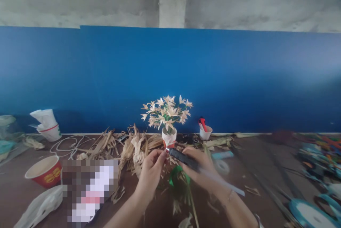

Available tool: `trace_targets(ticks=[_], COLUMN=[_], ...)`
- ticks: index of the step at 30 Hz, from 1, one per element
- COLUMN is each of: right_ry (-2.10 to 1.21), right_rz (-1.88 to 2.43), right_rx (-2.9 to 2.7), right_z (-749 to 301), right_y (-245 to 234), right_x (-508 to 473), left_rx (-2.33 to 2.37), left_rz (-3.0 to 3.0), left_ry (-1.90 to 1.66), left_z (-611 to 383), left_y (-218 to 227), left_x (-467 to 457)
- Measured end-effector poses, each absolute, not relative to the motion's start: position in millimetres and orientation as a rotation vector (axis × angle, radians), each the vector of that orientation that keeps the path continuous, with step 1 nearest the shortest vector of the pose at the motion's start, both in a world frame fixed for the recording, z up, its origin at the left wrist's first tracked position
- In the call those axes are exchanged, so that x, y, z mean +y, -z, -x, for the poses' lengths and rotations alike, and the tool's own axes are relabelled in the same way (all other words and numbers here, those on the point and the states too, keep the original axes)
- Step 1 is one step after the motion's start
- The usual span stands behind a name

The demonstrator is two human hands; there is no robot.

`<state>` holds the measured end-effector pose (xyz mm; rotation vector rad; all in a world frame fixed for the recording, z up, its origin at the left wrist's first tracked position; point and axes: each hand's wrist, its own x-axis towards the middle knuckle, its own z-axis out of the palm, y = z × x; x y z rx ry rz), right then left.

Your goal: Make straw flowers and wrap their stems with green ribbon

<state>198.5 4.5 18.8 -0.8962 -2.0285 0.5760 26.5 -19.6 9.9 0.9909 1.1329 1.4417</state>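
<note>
My right hand (pixel 197 160) is wrapped round a black hot glue gun (pixel 183 158), with a translucent glue stick (pixel 229 185) sticking out of its back end. The gun's metal tip points left, at the fingertips of my left hand (pixel 151 171). Thumb and fingers of that hand are pinched together; whatever is between them is too small to make out. Just beyond the fingertips stands a white-and-orange pot (pixel 169 138) holding a bunch of pale, pointed-petal flowers (pixel 167 112) with green stems. A green round thing (pixel 179 175), perhaps a roll of tape, lies beneath my hands, partly hidden.
Dried husks (pixel 133 146) lie heaped behind my left hand. At left are a red paper bowl (pixel 45 171), white cups (pixel 49 128), a cable (pixel 71 146) and a plastic bag (pixel 39 208). A small cup (pixel 205 132) holds a red-handled tool. Blue ribbon spools (pixel 311 213) lie at right.
</note>
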Motion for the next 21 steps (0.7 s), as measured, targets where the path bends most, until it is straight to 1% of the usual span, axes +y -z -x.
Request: trace_targets(ticks=[4, 10, 21], right_ry=[-0.491, -0.472, -0.434], right_rz=[0.878, 0.875, 0.853], right_rx=[-2.013, -2.051, -2.018], right_z=[-199.5, -199.3, -201.2], right_y=[-16.6, -20.7, -14.2], right_x=[7.5, 6.0, 9.3], left_rx=[1.119, 1.099, 1.133], left_rz=[-0.959, -0.974, -1.008], left_ry=[-1.426, -1.403, -1.391], left_z=[-26.7, -25.8, -27.3], left_y=[-11.4, -7.4, -7.4], left_x=[-20.9, -20.5, -21.3])
